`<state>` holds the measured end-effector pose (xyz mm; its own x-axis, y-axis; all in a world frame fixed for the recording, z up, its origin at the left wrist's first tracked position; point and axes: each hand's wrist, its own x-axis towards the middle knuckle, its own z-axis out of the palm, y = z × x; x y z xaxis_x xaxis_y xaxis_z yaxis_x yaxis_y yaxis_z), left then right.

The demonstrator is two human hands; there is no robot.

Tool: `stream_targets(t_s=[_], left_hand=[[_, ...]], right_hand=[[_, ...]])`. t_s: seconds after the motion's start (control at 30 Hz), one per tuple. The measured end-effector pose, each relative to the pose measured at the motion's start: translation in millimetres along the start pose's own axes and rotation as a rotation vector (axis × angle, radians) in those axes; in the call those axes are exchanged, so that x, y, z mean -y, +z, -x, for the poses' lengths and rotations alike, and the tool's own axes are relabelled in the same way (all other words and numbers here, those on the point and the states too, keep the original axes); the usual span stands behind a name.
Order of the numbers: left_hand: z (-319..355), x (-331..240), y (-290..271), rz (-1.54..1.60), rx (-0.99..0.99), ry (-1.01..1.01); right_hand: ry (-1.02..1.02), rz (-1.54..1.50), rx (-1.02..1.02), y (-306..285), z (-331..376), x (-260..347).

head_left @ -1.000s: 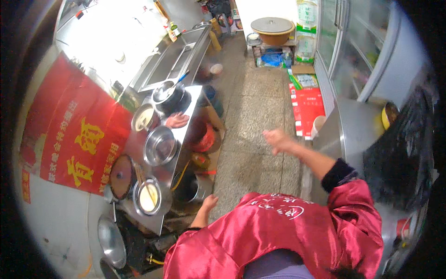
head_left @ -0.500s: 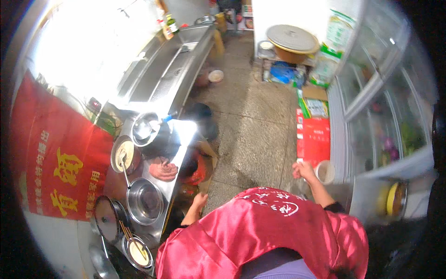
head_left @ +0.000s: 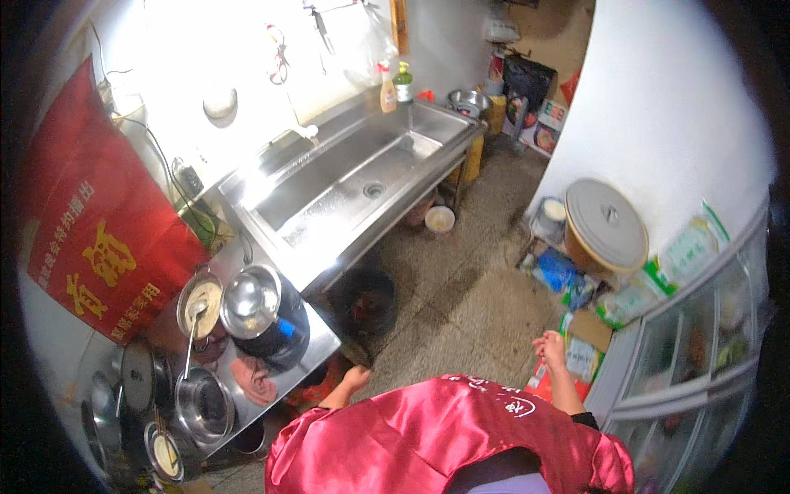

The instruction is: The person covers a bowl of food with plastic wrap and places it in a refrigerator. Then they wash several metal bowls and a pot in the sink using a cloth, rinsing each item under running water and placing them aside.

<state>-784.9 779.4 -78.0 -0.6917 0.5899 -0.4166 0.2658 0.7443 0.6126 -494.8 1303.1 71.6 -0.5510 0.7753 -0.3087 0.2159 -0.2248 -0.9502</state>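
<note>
Low in the head view, my left hand (head_left: 355, 379) is loosely closed, with nothing visible in it. Nearest to it is the corner of a steel worktable (head_left: 326, 331). A pink cloth (head_left: 253, 380) lies on that table, among a shiny steel bowl (head_left: 250, 303), a steel basin (head_left: 206, 405) and a pot (head_left: 211, 298) holding pale contents and a ladle (head_left: 192, 333). On the other side, my right hand (head_left: 550, 351) is raised with its fingers partly spread and empty. Behind it in the picture are a green-and-white package (head_left: 581, 361) and a red box (head_left: 539, 387) on the floor.
Ahead to the left stands a long steel sink (head_left: 329, 206). A dark bucket (head_left: 362, 300) and a white bowl (head_left: 439, 219) are on the floor below. At the right are a lidded tub (head_left: 607, 224) on a low stand and a glass-doored cabinet (head_left: 709, 346).
My view has turned left and tilted up, so the sink and back wall show more fully. My right hand's fingers have loosened apart; my left hand stays empty and closed.
</note>
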Motion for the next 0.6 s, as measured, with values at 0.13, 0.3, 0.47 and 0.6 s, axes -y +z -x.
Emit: stream_targets(t_s=[0.13, 0.3, 0.47, 0.6], left_hand=[[11, 32, 15, -0.026, -0.014, -0.387], [-13, 19, 37, 0.113, -0.072, -0.738], [-92, -14, 23, 0.357, -0.206, -0.878], [-151, -48, -6, 0.516, -0.336, -0.861]], right_hand=[[0.044, 0.116, 0.352, 73, -129, 103], [-0.157, 0.420, 0.586, 199, -266, 191], [-0.307, 0.366, 0.776, 329, -372, 278], [-0.346, 0.567, 0.893, 415, -437, 348]])
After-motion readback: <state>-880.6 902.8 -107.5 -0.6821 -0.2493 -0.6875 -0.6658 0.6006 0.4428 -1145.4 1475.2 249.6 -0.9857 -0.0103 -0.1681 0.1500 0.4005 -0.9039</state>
